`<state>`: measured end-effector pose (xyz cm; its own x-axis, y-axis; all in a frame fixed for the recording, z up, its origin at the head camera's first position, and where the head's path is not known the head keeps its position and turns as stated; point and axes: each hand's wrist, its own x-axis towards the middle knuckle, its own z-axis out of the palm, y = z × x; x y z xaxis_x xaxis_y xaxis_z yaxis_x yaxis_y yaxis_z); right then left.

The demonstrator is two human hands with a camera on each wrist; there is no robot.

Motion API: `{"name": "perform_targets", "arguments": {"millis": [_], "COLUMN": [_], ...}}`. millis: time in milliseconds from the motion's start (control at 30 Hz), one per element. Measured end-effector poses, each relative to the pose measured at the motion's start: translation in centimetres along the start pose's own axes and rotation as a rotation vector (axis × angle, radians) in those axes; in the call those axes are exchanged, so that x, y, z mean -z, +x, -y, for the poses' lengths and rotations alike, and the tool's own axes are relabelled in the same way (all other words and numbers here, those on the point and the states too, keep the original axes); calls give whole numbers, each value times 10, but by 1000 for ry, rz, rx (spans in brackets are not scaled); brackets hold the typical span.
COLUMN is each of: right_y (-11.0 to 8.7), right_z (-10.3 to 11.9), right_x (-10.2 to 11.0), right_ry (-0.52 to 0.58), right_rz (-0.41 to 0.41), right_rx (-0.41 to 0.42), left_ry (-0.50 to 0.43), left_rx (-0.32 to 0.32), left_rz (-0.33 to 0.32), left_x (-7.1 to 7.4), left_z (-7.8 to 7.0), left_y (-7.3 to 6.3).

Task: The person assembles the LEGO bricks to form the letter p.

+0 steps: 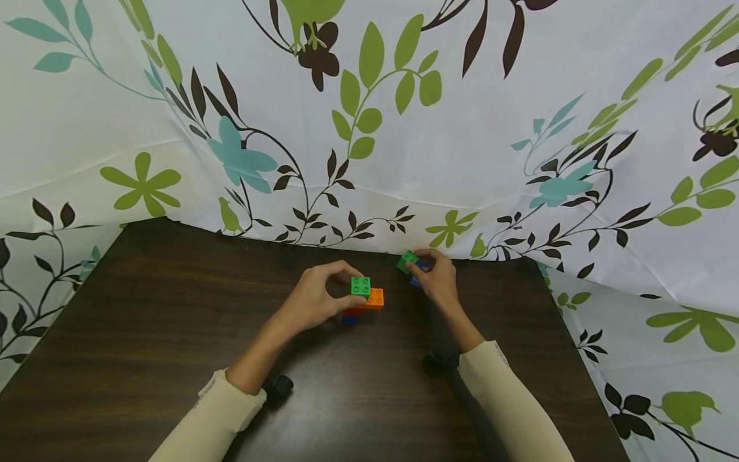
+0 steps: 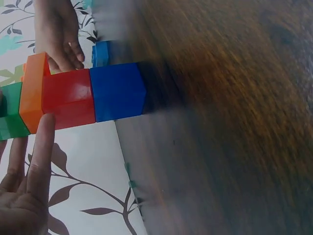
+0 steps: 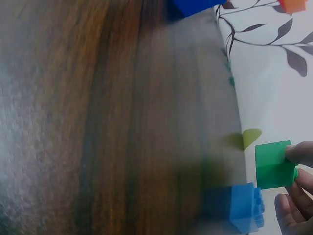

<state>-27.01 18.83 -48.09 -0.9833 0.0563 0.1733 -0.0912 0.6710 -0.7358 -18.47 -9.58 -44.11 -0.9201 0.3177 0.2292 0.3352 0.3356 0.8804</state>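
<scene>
My left hand (image 1: 312,298) grips a stack of toy building bricks near its top, thumb in front and fingers behind. A green brick (image 1: 360,286) tops the stack. Below it come an orange brick (image 1: 376,298) jutting to the right, a red brick (image 2: 68,95) and a blue brick (image 2: 120,93) at the bottom. Farther back and to the right, my right hand (image 1: 440,277) pinches another green brick (image 3: 274,164) between thumb and fingers. Close beneath that hand, a separate blue brick (image 3: 243,208) stands on the table, its studs facing up and apart from the green one.
Both hands work over a dark wood-grain table (image 1: 190,308). A white cloth (image 1: 491,160) printed with leaves and birds hangs along the table's back edge and sides. Small black devices (image 1: 279,388) sit at both wrists.
</scene>
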Motion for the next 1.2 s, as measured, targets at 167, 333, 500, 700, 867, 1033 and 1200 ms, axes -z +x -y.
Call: {"name": "perform_targets", "arguments": {"millis": [167, 333, 500, 700, 867, 1033, 1200], "right_y": [-3, -5, -10, -18, -28, -36, -43], "right_z": [7, 14, 22, 29, 37, 49, 57], "right_x": [3, 6, 9, 13, 21, 30, 37], "right_ry": [32, 48, 56, 54, 92, 100, 82], "right_rz": [22, 38, 56, 76, 103, 119, 133], "right_rx": [35, 49, 49, 70, 104, 153, 172], "left_ry": [3, 4, -4, -2, -2, 3, 13], "left_rx": [-1, 9, 13, 20, 15, 19, 24], "left_rz": [-7, -2, 8, 13, 23, 12, 18], "left_x": [1, 2, 4, 3, 1, 1, 1], "left_z": [2, 4, 5, 8, 7, 7, 6], "left_y": [1, 2, 3, 2, 0, 2, 5]}}
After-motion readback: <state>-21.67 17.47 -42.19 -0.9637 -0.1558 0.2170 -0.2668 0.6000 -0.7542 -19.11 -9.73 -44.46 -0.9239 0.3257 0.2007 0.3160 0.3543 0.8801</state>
